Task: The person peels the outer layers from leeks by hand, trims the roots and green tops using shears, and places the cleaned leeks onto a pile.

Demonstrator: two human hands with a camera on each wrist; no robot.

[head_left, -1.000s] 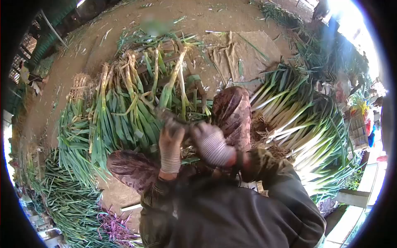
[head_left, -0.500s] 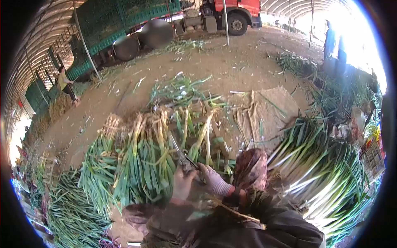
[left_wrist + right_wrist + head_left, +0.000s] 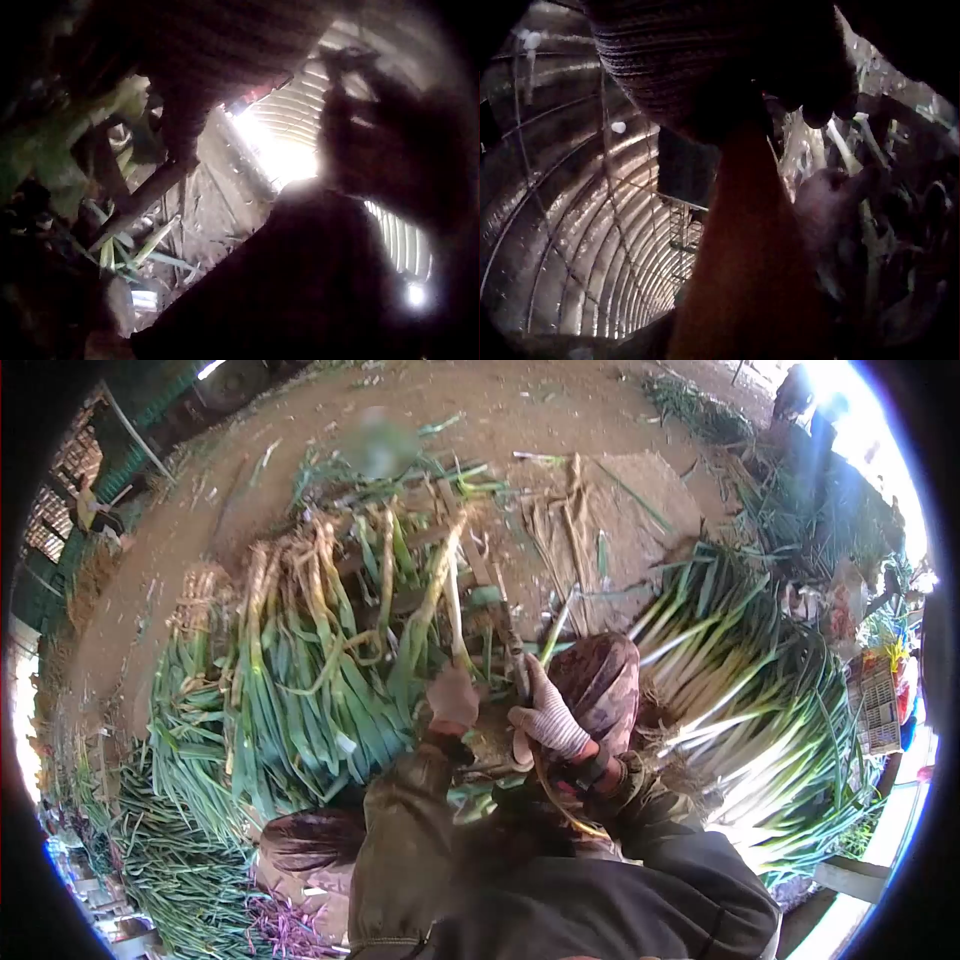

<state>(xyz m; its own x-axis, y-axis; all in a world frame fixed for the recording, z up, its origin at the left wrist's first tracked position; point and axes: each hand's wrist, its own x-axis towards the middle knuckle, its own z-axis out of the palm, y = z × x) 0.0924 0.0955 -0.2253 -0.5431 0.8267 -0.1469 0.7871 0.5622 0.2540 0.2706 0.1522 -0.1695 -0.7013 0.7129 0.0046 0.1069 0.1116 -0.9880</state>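
In the head view my left hand [image 3: 453, 698] is at the lower end of a pale leek stalk [image 3: 452, 605]. I cannot tell whether its fingers close on it. My right hand, in a striped knit glove [image 3: 550, 718], grips a dark, slim rod-like tool [image 3: 517, 665] that points away from me. A brown strip [image 3: 553, 795] trails from under this hand toward my lap. The right wrist view shows the glove [image 3: 697, 67] in shadow above a broad brown strip [image 3: 742, 247]. Beside the left hand, leeks [image 3: 300, 660] lie with their roots away from me.
Clean white-stemmed leeks [image 3: 740, 710] are heaped at my right, beyond my knee [image 3: 597, 678]. Green stalks [image 3: 170, 860] pile up at the lower left. A sack cloth [image 3: 620, 520] lies on the dirt floor ahead, and a plastic crate [image 3: 873, 710] stands far right.
My hands were together at a dark and silvery tool; now they are apart. The left has reached to the pale stalk, and the right holds the tool alone. My head tilted up, then down again.
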